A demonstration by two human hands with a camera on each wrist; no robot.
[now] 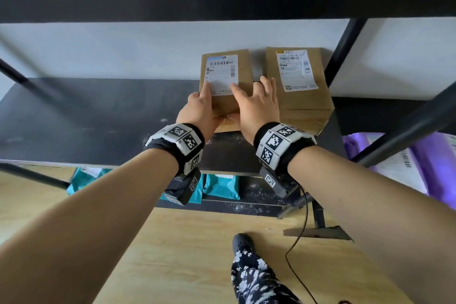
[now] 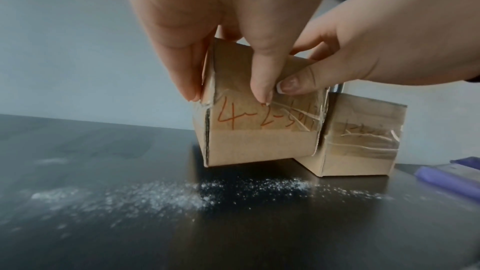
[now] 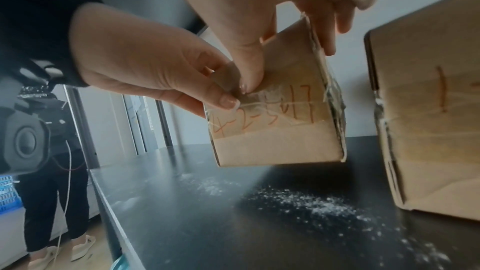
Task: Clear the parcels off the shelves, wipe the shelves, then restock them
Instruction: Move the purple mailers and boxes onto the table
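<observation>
We see two brown cardboard parcels on the dark shelf. The left parcel bears a white shipping label on top and red handwriting, perhaps "4-2-3", on its taped near face; its near end is tilted up off the shelf. The right parcel sits flat just beside it, also labelled and taped. White powder speckles the shelf in front of them.

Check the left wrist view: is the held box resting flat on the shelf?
No: the held box is tilted, its near bottom edge raised above the shelf, gripped by both hands.
</observation>
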